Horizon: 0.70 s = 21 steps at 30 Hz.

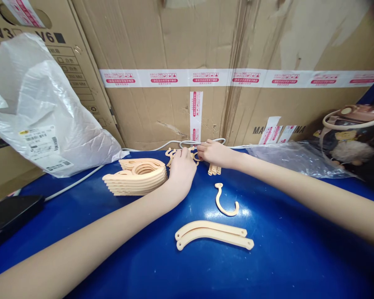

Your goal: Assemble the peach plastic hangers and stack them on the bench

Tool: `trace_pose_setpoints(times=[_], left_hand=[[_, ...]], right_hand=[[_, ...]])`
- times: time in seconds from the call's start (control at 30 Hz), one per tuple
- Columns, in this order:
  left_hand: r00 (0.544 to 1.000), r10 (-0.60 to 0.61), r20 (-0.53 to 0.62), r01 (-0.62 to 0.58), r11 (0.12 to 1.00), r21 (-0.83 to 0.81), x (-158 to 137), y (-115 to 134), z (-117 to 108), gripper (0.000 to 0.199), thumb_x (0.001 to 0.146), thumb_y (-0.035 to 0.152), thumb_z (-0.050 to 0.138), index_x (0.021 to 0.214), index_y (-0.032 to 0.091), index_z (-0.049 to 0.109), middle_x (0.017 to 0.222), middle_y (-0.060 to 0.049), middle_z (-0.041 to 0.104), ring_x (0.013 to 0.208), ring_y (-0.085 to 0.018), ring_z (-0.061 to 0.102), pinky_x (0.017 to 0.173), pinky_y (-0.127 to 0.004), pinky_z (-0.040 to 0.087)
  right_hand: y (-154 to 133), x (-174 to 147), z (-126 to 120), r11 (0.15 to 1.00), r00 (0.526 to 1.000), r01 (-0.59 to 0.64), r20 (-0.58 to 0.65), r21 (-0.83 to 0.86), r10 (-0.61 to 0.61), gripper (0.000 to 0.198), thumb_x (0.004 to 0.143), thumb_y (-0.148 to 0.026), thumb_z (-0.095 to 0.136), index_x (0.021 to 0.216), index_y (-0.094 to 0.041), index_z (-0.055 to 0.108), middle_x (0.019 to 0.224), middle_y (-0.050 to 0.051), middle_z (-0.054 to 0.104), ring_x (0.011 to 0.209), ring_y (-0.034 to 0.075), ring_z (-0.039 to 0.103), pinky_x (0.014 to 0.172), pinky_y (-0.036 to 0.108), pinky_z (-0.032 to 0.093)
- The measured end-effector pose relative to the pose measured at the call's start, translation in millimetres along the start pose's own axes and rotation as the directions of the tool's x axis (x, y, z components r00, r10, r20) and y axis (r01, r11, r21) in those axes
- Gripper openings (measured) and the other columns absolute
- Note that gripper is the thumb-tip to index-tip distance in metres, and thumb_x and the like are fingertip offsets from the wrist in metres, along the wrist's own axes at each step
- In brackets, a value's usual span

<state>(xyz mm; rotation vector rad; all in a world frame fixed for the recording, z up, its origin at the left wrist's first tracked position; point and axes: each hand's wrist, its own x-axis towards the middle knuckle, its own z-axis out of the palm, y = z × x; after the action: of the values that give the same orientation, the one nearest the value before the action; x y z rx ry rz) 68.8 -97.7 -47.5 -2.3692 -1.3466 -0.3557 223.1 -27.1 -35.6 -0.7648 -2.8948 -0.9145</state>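
At the back of the blue table, my left hand bends over a small pile of cream plastic hanger hooks; its fingertips are hidden behind the hand. From the right, my right hand reaches the same pile, fingers curled together at a hook. Part of a bundle of cream hanger pieces shows below my right wrist. Nearer me lies a single hanger hook. In front of it, two curved hanger arms rest side by side. Left of my left hand sits a stack of cream hanger parts.
Cardboard boxes wall off the back. A white plastic mailing bag leans at the left, above a dark device. A white cable crosses the table. Clear plastic and a bag with a fluffy charm lie right.
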Motion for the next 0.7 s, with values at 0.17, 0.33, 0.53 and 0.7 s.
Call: trace_pose_setpoints(times=[0.17,0.33,0.53,0.7], left_hand=[[0.998,-0.04,-0.05,0.043,0.998,0.052,-6,-1,-23,0.021,0.084,0.004,0.044,0.087,0.002,0.065,0.094,-0.021,0.063,0.098,-0.033,0.052,0.08,-0.043,0.039],[0.981,-0.128,-0.148,0.115,0.989,-0.096,-29,-8,-47,0.019,0.092,0.019,0.043,0.082,0.014,0.059,0.088,-0.008,0.062,0.088,-0.023,0.055,0.072,-0.032,0.04],[0.934,-0.336,0.123,0.322,0.641,-0.696,-73,-14,-44,0.024,0.09,0.038,0.048,0.074,0.02,0.052,0.07,0.003,0.053,0.062,-0.015,0.05,0.057,-0.026,0.036],[0.918,-0.289,0.273,0.395,0.742,-0.541,-93,-16,-36,0.019,0.088,0.033,0.05,0.075,0.021,0.057,0.075,0.002,0.059,0.073,-0.018,0.056,0.064,-0.03,0.038]], right_hand=[[5,-4,-3,0.996,0.995,-0.084,-0.056,0.005,0.084,0.023,0.096,-0.014,0.04,0.092,-0.008,0.062,0.092,0.013,0.062,0.086,0.022,0.052,0.072,0.033,0.028],[12,-14,-18,0.983,0.977,-0.179,-0.111,0.049,0.184,0.025,0.097,-0.019,0.037,0.094,-0.008,0.06,0.092,0.013,0.06,0.083,0.023,0.051,0.07,0.032,0.028],[7,-38,-48,0.964,0.955,-0.212,-0.174,0.161,0.239,0.022,0.098,-0.023,0.037,0.095,-0.012,0.056,0.093,0.01,0.059,0.084,0.021,0.052,0.072,0.03,0.033],[-26,-55,-73,0.87,0.942,-0.183,-0.171,0.457,0.288,0.021,0.098,-0.025,0.038,0.09,-0.015,0.054,0.087,0.007,0.058,0.08,0.02,0.052,0.071,0.03,0.037]])
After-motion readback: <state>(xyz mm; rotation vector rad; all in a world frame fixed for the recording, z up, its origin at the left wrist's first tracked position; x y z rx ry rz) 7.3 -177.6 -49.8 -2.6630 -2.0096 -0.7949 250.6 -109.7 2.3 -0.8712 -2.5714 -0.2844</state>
